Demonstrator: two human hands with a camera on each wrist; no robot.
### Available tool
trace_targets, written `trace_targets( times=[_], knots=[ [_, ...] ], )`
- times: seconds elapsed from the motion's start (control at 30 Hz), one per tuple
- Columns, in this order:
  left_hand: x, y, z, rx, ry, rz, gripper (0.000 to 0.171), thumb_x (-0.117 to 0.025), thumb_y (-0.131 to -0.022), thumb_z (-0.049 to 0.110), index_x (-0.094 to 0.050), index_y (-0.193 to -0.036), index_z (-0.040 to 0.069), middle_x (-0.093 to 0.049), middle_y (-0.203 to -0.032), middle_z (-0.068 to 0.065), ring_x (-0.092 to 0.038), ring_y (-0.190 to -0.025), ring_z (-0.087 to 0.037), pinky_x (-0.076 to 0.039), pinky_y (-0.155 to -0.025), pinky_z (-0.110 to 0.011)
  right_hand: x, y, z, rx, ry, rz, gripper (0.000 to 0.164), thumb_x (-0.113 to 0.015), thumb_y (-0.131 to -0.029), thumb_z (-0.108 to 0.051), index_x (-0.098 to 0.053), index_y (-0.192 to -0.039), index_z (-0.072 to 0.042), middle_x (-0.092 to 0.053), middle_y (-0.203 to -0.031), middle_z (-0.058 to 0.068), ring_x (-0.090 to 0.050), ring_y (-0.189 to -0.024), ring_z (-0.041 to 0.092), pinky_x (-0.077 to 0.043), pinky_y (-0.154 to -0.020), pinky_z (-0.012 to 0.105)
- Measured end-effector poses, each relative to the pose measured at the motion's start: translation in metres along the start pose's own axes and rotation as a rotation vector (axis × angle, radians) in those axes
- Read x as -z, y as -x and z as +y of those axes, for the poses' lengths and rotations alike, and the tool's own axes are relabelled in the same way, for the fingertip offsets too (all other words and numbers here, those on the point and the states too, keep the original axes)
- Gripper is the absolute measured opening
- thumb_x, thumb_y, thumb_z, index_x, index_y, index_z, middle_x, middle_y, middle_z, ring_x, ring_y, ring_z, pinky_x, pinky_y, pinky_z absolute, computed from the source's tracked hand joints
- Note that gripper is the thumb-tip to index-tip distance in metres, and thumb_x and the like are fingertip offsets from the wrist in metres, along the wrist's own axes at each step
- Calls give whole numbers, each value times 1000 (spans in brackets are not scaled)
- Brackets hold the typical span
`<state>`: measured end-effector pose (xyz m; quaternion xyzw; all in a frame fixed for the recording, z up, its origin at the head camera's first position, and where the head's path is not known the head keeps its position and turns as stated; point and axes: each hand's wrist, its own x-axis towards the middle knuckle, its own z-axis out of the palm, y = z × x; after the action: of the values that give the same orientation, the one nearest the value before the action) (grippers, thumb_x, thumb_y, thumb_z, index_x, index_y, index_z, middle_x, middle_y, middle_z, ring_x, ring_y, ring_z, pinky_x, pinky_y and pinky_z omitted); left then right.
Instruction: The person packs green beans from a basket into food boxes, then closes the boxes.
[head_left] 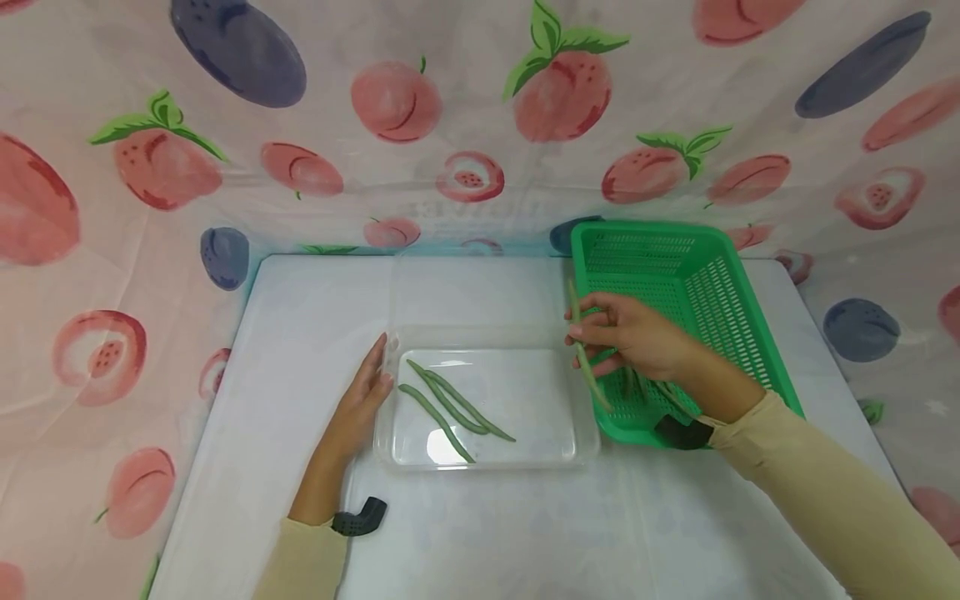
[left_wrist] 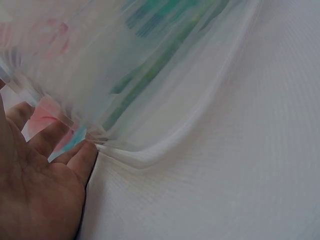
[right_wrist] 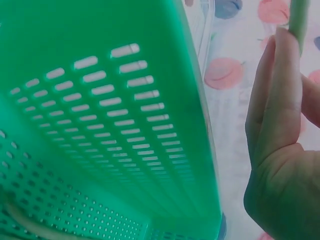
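My right hand (head_left: 637,337) pinches a green bean (head_left: 592,387) between thumb and fingers, above the left rim of a green plastic basket (head_left: 761,333). Part of that bean (right_wrist: 299,20) shows at the fingertips in the right wrist view. Several more beans (head_left: 671,398) lie in the basket, partly hidden by the hand and wrist. Left of it stands a clear plastic box (head_left: 487,465) with three green beans (head_left: 450,400) on its bottom. Against the box's left wall rests my left hand (head_left: 356,412), fingers extended; its fingertips touch the edge in the left wrist view.
A clear lid (head_left: 480,287) extends behind the box toward the back of the white table (head_left: 465,542). Fruit-patterned cloth (head_left: 300,217) hangs along the back and both sides. The basket's near left corner stands close to the box's right side.
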<state>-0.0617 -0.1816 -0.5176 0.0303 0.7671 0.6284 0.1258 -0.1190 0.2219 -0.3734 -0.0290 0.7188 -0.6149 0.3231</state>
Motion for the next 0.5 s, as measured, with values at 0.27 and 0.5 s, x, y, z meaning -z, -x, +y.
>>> trace_targets(
  times=[0.27,0.5],
  knots=[
    [1,0,2,-11,-6,3,61,-44,-108,31,-18,-162,45,-16,-172,3,-22,-156,-43,-36,-107,-74,-11,-4,-3,-20,-8,-25,28,-57,-106,-21,-42,-125,-8,-71,-100,5,-75,-77,23,-62,-57,35],
    [1,0,1,-7,-12,6,61,-44,-108,32,-18,-160,49,-16,-172,3,-21,-155,-44,-36,-106,-74,-20,-6,-9,-17,-3,-26,26,-56,-106,-19,-43,-126,-8,-69,-100,7,-75,-75,24,-61,-55,34]
  ],
)
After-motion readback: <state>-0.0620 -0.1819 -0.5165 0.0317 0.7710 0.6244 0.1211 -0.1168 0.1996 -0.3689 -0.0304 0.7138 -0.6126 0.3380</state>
